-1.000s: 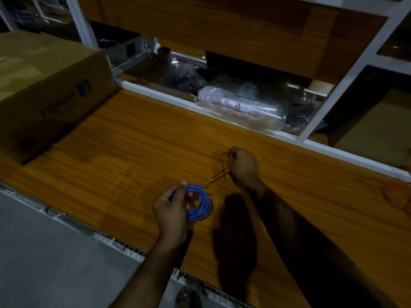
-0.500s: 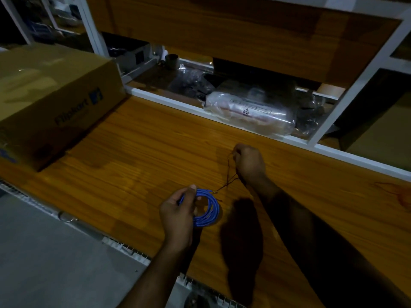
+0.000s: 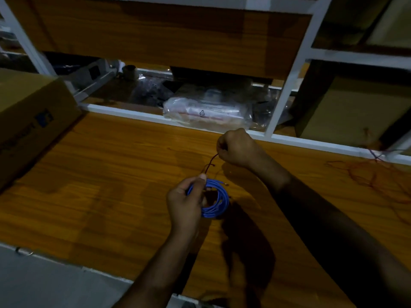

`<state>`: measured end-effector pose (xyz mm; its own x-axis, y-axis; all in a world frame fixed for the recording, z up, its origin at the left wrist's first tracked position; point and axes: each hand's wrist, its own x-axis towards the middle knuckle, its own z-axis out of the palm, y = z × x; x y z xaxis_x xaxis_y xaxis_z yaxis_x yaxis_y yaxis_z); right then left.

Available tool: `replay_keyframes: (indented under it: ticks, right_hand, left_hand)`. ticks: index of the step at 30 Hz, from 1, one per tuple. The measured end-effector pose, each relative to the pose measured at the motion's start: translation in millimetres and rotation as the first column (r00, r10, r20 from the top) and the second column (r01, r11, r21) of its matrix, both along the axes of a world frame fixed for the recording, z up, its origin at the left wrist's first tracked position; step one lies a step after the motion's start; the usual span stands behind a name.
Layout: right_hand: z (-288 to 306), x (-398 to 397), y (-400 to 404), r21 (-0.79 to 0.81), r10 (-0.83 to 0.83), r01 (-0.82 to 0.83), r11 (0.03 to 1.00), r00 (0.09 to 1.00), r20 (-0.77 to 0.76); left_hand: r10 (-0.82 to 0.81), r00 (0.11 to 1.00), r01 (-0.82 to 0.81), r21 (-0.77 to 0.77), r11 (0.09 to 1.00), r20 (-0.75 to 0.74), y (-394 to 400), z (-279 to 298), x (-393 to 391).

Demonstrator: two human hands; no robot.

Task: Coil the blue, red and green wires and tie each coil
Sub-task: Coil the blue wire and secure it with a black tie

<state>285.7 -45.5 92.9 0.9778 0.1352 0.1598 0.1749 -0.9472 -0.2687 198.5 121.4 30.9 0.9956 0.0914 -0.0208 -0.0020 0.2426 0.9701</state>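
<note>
a: where is the blue coil [image 3: 214, 198] kept at this moment?

b: it is held just above the wooden tabletop [image 3: 111, 185], near its front middle. the left hand [image 3: 186, 203] is curled round the coil's left side, with the thumb pressed on the top of the loops, so the turns are clamped together there.

a: and the tie?

b: a thin dark tie strand [image 3: 210, 162] is pinched in the right hand [image 3: 236, 146], whose fingers are closed on its upper end. the strand runs down to the spot under the left thumb. whether it has already been passed through the coil cannot be told; the light is poor and the strand is fine.

a: how should the step be done well?

b: by the look of it, the blue coil is being tied. the loops should be kept pinched flat at one point, so that none springs loose. the strand should be drawn snug round all the turns, then twisted close against them. tension is best kept even, since so thin a strand could probably slip or snap.

a: what remains?

b: a loose red wire [image 3: 378, 176] lies tangled at the table's right, well apart from the hands, not yet coiled. a green wire cannot be made out.
</note>
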Motion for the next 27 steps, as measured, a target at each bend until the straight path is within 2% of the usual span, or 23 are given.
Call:
replay_keyframes:
  ticks: [5, 12, 18, 22, 27]
  right_hand:
    - [13.8, -17.8, -42.2, -0.004, -0.023, 0.022, 1.000, 0.999, -0.049]
    - [24.6, -24.9, -99.0, -0.039, -0.064, 0.062, 0.997, 0.995, -0.072]
    - [35.6, -31.5, -104.1, -0.022, 0.091, -0.096, 0.995, 0.985, -0.147]
    - [40.3, -44.7, -96.4, 0.076, 0.260, -0.249, 0.965, 0.937, -0.232]
    - [40.5, -64.0, -92.2, 0.177, 0.306, -0.259, 0.949, 0.890, -0.338]
  left_hand:
    - [-0.019, 0.999, 0.017, 0.051, 0.999, 0.035, -35.8, 7.6, -9.8]
    - [-0.016, 0.998, 0.014, 0.035, 0.999, 0.061, -74.1, 14.0, -16.5]
    - [-0.018, 0.999, 0.015, 0.071, 0.997, 0.043, -94.9, 12.9, -18.6]
    - [-0.005, 0.999, 0.003, 0.060, 0.998, 0.033, -98.9, 12.5, -19.4]
    - [-0.008, 0.999, 0.003, 0.089, 0.996, 0.051, -103.2, 10.7, -19.8]
